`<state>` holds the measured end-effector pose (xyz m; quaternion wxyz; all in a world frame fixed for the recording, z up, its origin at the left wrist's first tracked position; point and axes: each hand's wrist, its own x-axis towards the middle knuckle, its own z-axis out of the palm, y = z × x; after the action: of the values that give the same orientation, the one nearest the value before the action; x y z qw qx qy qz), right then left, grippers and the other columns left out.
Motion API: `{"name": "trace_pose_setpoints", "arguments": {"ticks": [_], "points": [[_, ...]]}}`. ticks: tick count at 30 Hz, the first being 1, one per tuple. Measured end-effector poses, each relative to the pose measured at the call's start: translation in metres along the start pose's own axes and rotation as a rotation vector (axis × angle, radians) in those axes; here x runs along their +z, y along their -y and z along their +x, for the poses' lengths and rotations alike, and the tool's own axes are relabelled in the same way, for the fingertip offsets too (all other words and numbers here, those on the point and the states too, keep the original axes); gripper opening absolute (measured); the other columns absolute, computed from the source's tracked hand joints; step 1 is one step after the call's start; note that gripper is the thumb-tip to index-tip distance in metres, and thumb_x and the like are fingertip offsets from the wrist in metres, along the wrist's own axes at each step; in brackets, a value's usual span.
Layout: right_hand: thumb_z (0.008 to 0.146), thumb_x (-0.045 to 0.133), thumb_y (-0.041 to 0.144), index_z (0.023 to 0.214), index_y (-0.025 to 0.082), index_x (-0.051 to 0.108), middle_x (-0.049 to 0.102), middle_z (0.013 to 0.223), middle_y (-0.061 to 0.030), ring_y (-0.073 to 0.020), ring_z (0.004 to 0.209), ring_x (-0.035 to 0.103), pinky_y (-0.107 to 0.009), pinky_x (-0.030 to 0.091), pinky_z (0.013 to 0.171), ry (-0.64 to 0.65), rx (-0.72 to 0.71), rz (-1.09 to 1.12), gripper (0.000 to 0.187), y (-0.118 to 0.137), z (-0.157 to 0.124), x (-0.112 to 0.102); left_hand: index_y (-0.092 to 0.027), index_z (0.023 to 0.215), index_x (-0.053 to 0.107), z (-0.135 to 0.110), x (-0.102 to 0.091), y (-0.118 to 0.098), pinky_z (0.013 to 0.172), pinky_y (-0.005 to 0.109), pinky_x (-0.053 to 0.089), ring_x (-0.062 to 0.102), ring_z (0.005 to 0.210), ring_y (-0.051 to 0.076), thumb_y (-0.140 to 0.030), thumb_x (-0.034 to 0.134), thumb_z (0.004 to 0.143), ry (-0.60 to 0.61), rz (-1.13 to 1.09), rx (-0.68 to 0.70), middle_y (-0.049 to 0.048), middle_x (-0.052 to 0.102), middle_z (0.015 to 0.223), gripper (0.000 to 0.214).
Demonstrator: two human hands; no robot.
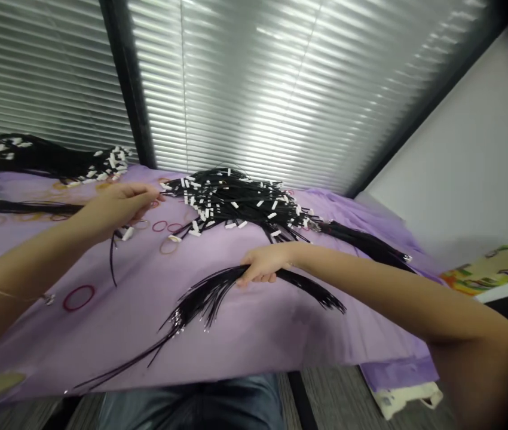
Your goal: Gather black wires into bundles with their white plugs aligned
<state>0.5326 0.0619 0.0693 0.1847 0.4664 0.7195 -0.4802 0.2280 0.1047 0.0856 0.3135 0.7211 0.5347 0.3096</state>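
Note:
My right hand (263,263) is closed around a bundle of thin black wires (204,298) that fans out over the purple cloth (245,328) toward its front edge. My left hand (117,206) is pinched on a black wire (113,260) that hangs down from it, reaching toward a big pile of black wires with white connectors (236,200) at the back middle. A thin bracelet sits on my left wrist.
Several rubber bands (78,297) lie scattered on the cloth. Another heap of wires with white connectors (57,158) lies at the back left. Window blinds (281,89) stand behind the table. A colourful box (491,272) sits at the right. My knees show below the table's edge.

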Motion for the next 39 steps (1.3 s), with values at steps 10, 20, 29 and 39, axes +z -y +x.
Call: {"name": "trace_pose_setpoints", "arguments": {"ticks": [10, 20, 29, 39], "points": [[0.080, 0.074, 0.034, 0.113, 0.010, 0.067, 0.062, 0.115, -0.0169, -0.0290, 0.100, 0.060, -0.037, 0.047, 0.088, -0.539, 0.037, -0.455, 0.041, -0.008, 0.008, 0.007, -0.013, 0.086, 0.056, 0.004, 0.021, -0.001, 0.047, 0.021, 0.022, 0.030, 0.048, 0.007, -0.031, 0.050, 0.094, 0.131, -0.104, 0.028, -0.0042, 0.039, 0.057, 0.021], [0.095, 0.061, 0.046, 0.131, 0.017, 0.057, 0.041, 0.149, -0.0125, -0.0287, 0.141, 0.036, -0.043, 0.031, 0.117, -1.224, -0.311, -0.711, 0.047, 0.022, -0.063, 0.026, -0.018, 0.091, 0.067, -0.017, 0.062, -0.038, 0.051, 0.024, 0.030, 0.041, 0.051, 0.013, -0.039, 0.047, 0.084, 0.310, 0.133, -0.038, -0.0022, 0.045, 0.056, 0.030], [0.100, 0.047, 0.025, 0.096, 0.014, 0.069, 0.060, 0.071, 0.0020, -0.0068, 0.057, 0.053, -0.019, 0.038, 0.055, -0.541, -0.219, -0.056, 0.024, 0.032, -0.065, 0.024, -0.021, 0.078, 0.063, -0.048, 0.086, -0.078, 0.066, 0.028, 0.042, 0.056, 0.071, 0.018, -0.035, 0.041, 0.086, 0.385, 0.245, 0.093, 0.0003, 0.063, 0.072, 0.028], [0.095, 0.053, 0.027, 0.081, 0.014, 0.072, 0.067, 0.092, -0.0051, -0.0151, 0.086, 0.060, -0.026, 0.044, 0.079, -0.743, -0.131, -0.287, 0.027, -0.044, -0.046, 0.019, -0.021, 0.098, 0.064, -0.059, 0.074, -0.009, 0.089, 0.040, 0.047, 0.060, 0.100, 0.028, -0.060, 0.033, 0.086, 0.304, 0.230, 0.065, 0.0083, 0.068, 0.105, 0.052]]}}
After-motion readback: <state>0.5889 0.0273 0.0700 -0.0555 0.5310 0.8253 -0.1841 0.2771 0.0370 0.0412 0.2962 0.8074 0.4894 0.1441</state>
